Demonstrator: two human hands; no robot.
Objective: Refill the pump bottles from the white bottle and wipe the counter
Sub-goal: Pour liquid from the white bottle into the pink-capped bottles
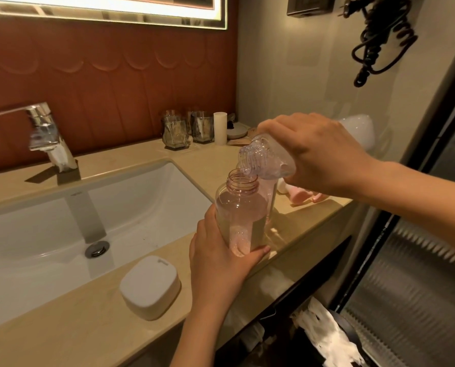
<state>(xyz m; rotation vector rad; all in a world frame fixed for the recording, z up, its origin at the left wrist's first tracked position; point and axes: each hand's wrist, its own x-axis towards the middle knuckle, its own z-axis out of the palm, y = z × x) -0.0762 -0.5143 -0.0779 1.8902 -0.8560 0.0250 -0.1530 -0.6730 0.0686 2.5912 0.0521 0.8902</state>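
My left hand (221, 258) grips the lower part of a clear pinkish bottle (241, 207) that stands upright and uncapped on the beige counter (94, 321). My right hand (316, 154) holds the white bottle (267, 161) tipped on its side, its open threaded mouth just above and behind the pink bottle's neck. The white bottle's base (358, 131) sticks out behind my hand. A second clear bottle (271, 200) stands right behind the first, mostly hidden. Pink pump parts (304, 197) lie on the counter under my right wrist.
A white sink (62, 234) with a chrome tap (45, 133) fills the left. A white soap box (149, 286) sits by the front edge. Glass tumblers (186, 131) and a white cup (220, 127) stand at the back. A black cord (380, 41) hangs on the wall.
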